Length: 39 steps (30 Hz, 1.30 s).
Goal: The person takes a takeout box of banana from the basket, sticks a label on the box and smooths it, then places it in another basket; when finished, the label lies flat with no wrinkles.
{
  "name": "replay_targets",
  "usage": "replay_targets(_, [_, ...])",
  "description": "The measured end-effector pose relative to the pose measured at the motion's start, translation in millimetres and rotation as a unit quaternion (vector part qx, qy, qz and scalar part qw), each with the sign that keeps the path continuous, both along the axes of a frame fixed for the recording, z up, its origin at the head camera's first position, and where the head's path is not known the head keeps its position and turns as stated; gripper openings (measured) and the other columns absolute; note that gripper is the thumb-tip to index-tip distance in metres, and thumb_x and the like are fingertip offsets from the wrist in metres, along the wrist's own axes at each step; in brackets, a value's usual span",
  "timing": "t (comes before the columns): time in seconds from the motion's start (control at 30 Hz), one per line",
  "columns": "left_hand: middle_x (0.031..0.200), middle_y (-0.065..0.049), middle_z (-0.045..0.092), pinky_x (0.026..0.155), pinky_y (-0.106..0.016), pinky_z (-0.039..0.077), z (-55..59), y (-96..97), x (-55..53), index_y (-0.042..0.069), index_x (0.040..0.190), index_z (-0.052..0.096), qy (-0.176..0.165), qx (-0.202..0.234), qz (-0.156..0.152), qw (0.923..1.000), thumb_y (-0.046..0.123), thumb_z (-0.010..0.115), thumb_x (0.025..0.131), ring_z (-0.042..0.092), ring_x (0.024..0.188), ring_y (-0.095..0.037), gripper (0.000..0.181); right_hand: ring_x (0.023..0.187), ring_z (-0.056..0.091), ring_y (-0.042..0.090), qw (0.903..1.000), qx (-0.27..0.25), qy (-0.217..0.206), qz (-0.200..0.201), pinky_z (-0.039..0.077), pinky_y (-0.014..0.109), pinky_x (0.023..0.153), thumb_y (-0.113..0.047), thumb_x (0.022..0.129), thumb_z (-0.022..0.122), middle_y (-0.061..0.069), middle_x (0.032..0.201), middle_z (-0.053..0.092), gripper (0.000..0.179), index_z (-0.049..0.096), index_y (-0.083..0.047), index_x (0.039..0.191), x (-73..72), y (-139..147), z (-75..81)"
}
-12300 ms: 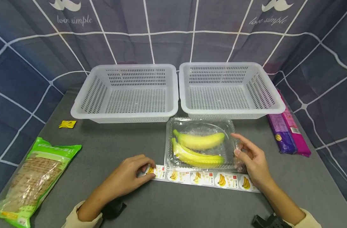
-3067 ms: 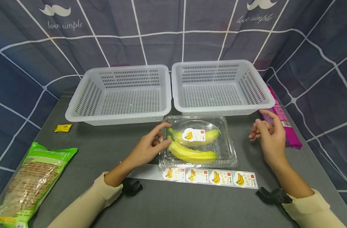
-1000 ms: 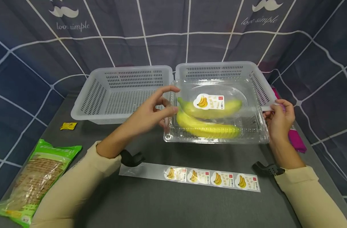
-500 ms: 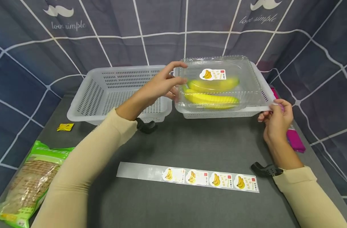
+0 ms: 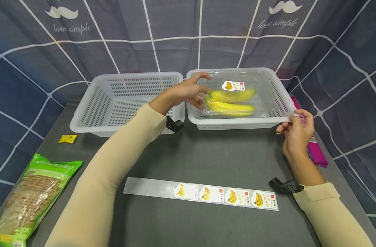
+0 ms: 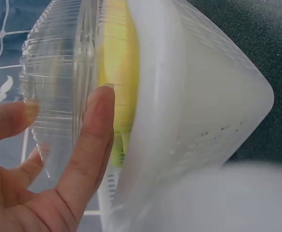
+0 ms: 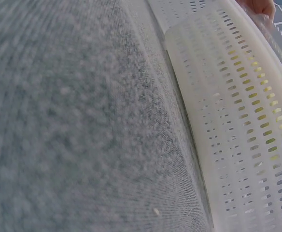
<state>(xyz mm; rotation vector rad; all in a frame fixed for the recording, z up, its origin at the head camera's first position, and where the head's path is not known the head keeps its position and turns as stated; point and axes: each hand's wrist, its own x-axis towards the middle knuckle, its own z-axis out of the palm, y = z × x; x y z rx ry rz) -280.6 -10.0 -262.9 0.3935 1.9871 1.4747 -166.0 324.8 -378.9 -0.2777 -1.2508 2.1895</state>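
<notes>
A clear plastic clamshell box [image 5: 262,97] with two bananas [image 5: 232,108] inside sits within the right white basket [image 5: 231,125]. On its lid is a banana sticker [image 5: 233,85]. My left hand [image 5: 188,91] pinches the box's left end between thumb and fingers. The left wrist view shows that hand [image 6: 49,193] around the box edge [image 6: 54,92], beside the basket rim [image 6: 155,87]. At the basket's front right corner, my right hand [image 5: 297,135] grips the rim. Only a bit of that hand enters the right wrist view, next to the perforated basket wall [image 7: 228,121].
Another white basket [image 5: 138,109] stands to the left. A strip of banana stickers [image 5: 211,194] lies in front. At left are a green bag [image 5: 36,192] and a small yellow packet [image 5: 68,138]; purple packaging [image 5: 317,154] lies at right. Tiled-pattern cloth surrounds the table.
My left hand has carried the box from the table, above the sticker strip, up and back into the right basket. My right hand has taken hold of that basket's rim.
</notes>
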Motion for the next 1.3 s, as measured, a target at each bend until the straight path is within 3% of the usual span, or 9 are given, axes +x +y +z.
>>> replay_targets(0.17, [0.136, -0.026, 0.042, 0.095, -0.053, 0.053, -4.8, 11.7, -6.6, 0.025, 0.153, 0.026, -0.02, -0.02, 0.01, 0.9995, 0.014, 0.052, 0.107, 0.064, 0.072, -0.028, 0.054, 0.037, 0.051, 0.015, 1.0, 0.005, -0.003, 0.001, 0.045, 0.025, 0.035, 0.008, 0.094, 0.045, 0.01, 0.059, 0.049, 0.02, 0.052, -0.003, 0.11, 0.0, -2, -0.1])
replay_targets(0.37, [0.149, -0.02, 0.041, 0.093, -0.049, 0.055, -12.5, 22.0, -12.0, 0.024, 0.154, 0.026, -0.027, -0.046, 0.018, 0.9984, 0.014, 0.051, 0.108, 0.05, 0.058, -0.019, 0.054, 0.038, 0.051, 0.014, 0.9999, 0.006, -0.005, 0.006, 0.045, 0.025, 0.036, 0.007, 0.095, 0.045, 0.01, 0.059, 0.049, 0.021, 0.052, -0.004, 0.112, -0.3, -3, -0.6])
replay_targets(0.5, [0.149, -0.018, 0.04, 0.086, -0.043, 0.059, -17.3, 27.8, -11.6, 0.023, 0.154, 0.027, -0.005, -0.073, 0.013, 0.9972, 0.014, 0.051, 0.108, 0.053, 0.063, -0.021, 0.053, 0.038, 0.051, 0.014, 0.9999, 0.005, 0.002, 0.009, 0.045, 0.025, 0.036, 0.007, 0.095, 0.045, 0.01, 0.059, 0.049, 0.021, 0.052, -0.004, 0.112, -0.9, -3, 0.0])
replay_targets(0.6, [0.141, -0.019, 0.045, 0.082, -0.042, 0.06, -20.2, 32.1, -10.4, 0.02, 0.154, 0.028, 0.041, -0.11, 0.007, 0.993, 0.016, 0.049, 0.108, 0.057, 0.068, -0.022, 0.051, 0.038, 0.051, 0.014, 0.9999, 0.002, 0.006, 0.009, 0.045, 0.025, 0.035, 0.008, 0.095, 0.045, 0.01, 0.059, 0.049, 0.021, 0.052, -0.004, 0.111, -0.6, -4, -0.2])
replay_targets(0.73, [0.13, -0.019, 0.053, 0.078, -0.038, 0.06, -23.4, 39.0, -9.0, 0.02, 0.156, 0.028, 0.101, -0.2, 0.003, 0.9746, 0.017, 0.045, 0.109, 0.056, 0.065, -0.018, 0.05, 0.038, 0.051, 0.014, 0.9999, -0.003, 0.006, 0.01, 0.044, 0.025, 0.035, 0.008, 0.095, 0.045, 0.01, 0.059, 0.049, 0.02, 0.051, -0.004, 0.111, -0.1, -5, -1.1])
replay_targets(0.9, [0.146, -0.016, 0.048, 0.076, -0.033, 0.06, -23.4, 45.4, -8.6, 0.024, 0.162, 0.025, 0.124, -0.292, -0.008, 0.9484, 0.015, 0.042, 0.107, 0.058, 0.071, -0.017, 0.058, 0.039, 0.051, 0.013, 0.9998, 0.008, 0.002, 0.016, 0.045, 0.024, 0.036, 0.006, 0.097, 0.045, 0.01, 0.061, 0.048, 0.02, 0.051, -0.004, 0.112, -0.5, -6, -1.6])
replay_targets(1.07, [0.16, -0.011, 0.038, 0.073, -0.034, 0.06, -25.5, 47.7, -6.4, 0.024, 0.162, 0.029, 0.153, -0.306, -0.004, 0.9397, 0.015, 0.044, 0.106, 0.064, 0.099, -0.025, 0.059, 0.04, 0.051, 0.012, 0.9996, 0.018, -0.01, 0.021, 0.045, 0.024, 0.036, 0.005, 0.097, 0.047, 0.009, 0.063, 0.048, 0.02, 0.05, -0.006, 0.114, 0.0, -3, -2.5])
replay_targets(1.13, [0.161, -0.01, 0.038, 0.072, -0.034, 0.06, -27.9, 49.1, -4.8, 0.022, 0.162, 0.031, 0.181, -0.315, -0.006, 0.9319, 0.018, 0.044, 0.106, 0.066, 0.095, -0.024, 0.058, 0.04, 0.047, 0.012, 0.9998, 0.014, -0.01, 0.011, 0.041, 0.022, 0.035, 0.004, 0.097, 0.05, 0.009, 0.061, 0.047, 0.021, 0.051, -0.007, 0.115, 0.6, -2, -2.9])
replay_targets(1.3, [0.161, -0.006, 0.039, 0.108, -0.037, 0.044, -22.3, 47.7, 7.4, 0.017, 0.162, 0.031, 0.279, -0.355, -0.024, 0.8919, 0.027, 0.042, 0.109, 0.056, 0.131, -0.025, 0.055, 0.039, 0.032, 0.009, 0.9929, 0.071, 0.003, -0.095, 0.026, 0.018, 0.037, 0.002, 0.096, 0.055, 0.004, 0.057, 0.041, 0.025, 0.054, -0.012, 0.117, 2.4, 1, -0.5])
